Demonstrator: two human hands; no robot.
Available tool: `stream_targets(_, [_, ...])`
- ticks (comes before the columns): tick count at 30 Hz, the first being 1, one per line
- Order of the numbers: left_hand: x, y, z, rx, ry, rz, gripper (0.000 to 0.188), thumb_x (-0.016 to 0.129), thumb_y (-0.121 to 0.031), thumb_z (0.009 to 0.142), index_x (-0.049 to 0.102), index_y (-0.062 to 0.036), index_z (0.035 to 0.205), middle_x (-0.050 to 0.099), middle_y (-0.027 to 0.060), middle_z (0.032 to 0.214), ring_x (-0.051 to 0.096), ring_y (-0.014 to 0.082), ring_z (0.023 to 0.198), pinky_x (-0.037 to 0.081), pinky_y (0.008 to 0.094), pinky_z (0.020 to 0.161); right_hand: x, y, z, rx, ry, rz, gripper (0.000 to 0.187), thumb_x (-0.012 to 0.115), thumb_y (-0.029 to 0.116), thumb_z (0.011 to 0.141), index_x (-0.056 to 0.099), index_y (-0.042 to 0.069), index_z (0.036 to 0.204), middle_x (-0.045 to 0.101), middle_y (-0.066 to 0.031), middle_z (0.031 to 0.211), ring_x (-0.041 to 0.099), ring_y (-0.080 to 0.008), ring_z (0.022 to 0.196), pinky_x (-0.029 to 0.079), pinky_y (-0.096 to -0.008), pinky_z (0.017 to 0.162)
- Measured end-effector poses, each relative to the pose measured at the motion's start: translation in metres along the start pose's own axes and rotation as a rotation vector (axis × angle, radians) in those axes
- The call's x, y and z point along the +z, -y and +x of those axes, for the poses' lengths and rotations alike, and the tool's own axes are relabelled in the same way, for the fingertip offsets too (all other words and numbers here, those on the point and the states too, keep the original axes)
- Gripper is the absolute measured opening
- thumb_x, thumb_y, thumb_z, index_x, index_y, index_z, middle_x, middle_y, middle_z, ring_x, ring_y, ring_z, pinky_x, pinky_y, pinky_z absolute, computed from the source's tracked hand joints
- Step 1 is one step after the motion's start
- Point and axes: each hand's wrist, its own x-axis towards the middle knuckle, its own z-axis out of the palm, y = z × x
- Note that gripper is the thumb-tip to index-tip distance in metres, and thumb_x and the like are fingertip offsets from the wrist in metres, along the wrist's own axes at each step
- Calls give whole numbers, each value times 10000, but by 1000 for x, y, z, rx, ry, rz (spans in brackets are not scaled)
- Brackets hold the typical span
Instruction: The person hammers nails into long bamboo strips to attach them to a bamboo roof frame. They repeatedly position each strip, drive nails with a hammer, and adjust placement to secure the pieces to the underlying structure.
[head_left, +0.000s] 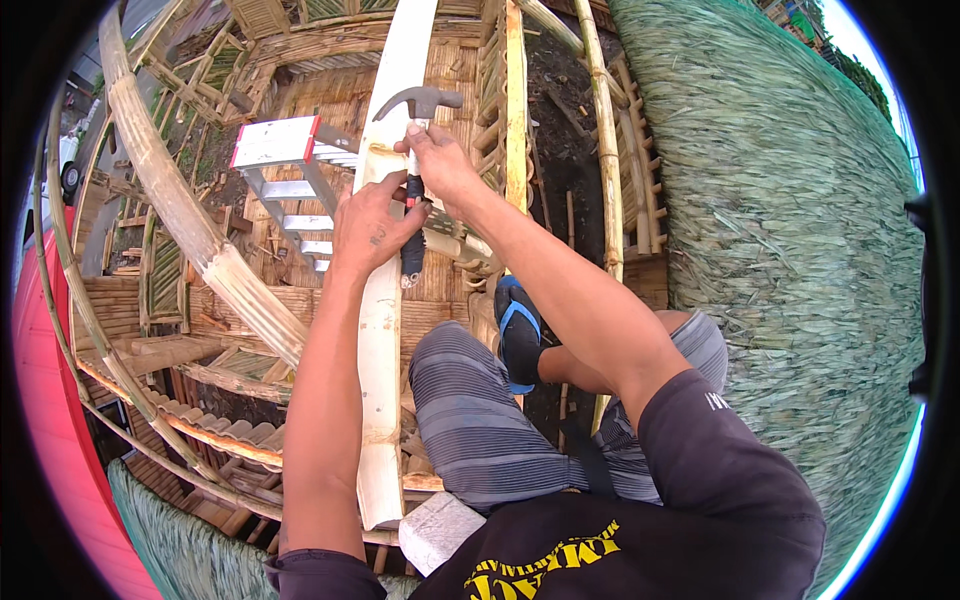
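Observation:
A claw hammer point(421, 101) with a dark metal head and a black-and-red wrapped handle lies lengthwise over a long pale split-bamboo slat point(381, 335). My right hand point(445, 168) is closed round its neck, just below the head. Lower on the handle is my left hand point(374, 224), its thumb across the grip and its fingers bent beside it. Part of that hand rests over the slat; whether it also pinches something small is hidden. The slat runs from the top of the view to beside my knee.
An aluminium stepladder point(277, 142) stands left of the slat. Bamboo poles point(604, 140) and a thick curved bamboo point(160, 165) frame the space. Thatch roofing point(770, 250) slopes at right. My sandalled foot point(519, 335) is on a pole. A pale block point(437, 530) sits by my lap; a bamboo floor lies below.

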Motion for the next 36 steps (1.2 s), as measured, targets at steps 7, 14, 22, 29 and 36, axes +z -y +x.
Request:
stream_targets(7, [7, -3, 2, 16, -66, 25, 426, 739, -344, 821, 648, -62, 1127, 751, 123, 963, 691, 322, 1007, 301, 502, 1183, 5, -32, 8, 17, 47, 47, 410, 545, 360, 1071, 666, -31, 1093, 680, -127, 961, 617, -215, 896, 499, -386, 831])
stream_targets(14, [3, 1, 22, -364, 22, -151, 337, 675, -337, 867, 621, -17, 959, 691, 140, 788, 673, 317, 770, 514, 442, 831, -24, -54, 40, -226, 273, -75, 430, 543, 410, 1078, 720, 18, 1058, 714, -40, 924, 645, -151, 881, 521, -323, 812])
stream_targets(22, [4, 15, 10, -165, -240, -242, 273, 695, -192, 828, 657, 3, 1015, 644, 201, 1159, 618, 287, 1053, 477, 414, 873, -73, -217, 13, 206, 29, -476, 388, 589, 366, 1035, 693, -5, 996, 741, -160, 940, 706, -301, 853, 547, -413, 754])
stream_targets(29, [13, -26, 12, -59, -260, 333, 310, 652, -148, 870, 632, 42, 1115, 528, 224, 1374, 467, 411, 1348, 256, 549, 1205, -63, -337, -20, 407, 489, -956, 378, 597, 281, 932, 715, -46, 1082, 702, -296, 1118, 676, -434, 1087, 546, -486, 938])
stream_targets(36, [37, -70, 22, -503, 434, -364, 282, 551, -129, 1002, 552, 38, 1229, 736, 175, 965, 660, 303, 886, 411, 442, 1088, -55, -410, 30, 672, 570, -970, 340, 597, 144, 915, 715, -6, 1196, 686, -247, 1261, 666, -397, 1184, 551, -456, 995])
